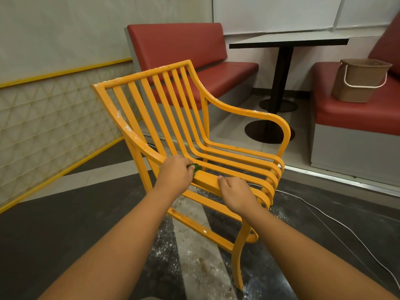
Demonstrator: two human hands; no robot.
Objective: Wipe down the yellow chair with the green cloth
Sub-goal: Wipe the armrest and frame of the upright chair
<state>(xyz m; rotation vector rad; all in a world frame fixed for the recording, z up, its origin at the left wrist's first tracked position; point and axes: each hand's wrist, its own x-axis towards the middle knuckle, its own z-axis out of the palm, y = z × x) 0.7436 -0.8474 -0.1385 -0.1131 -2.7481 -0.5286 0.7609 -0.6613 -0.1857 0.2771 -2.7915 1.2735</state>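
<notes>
The yellow slatted chair (190, 118) stands in the middle of the view, its seat facing right. White dust speckles its top rail and near armrest. My left hand (176, 173) grips a bunched green cloth (196, 167) and presses it on the near armrest; only a small part of the cloth shows past my fingers. My right hand (236, 194) grips the same armrest a little further forward, fingers curled over the bar.
Red benches (186, 46) stand behind and to the right, with a dark table (287, 41) between them. A beige bucket (361, 80) sits on the right bench. White dust and a white cable (324, 215) lie on the dark floor around the chair.
</notes>
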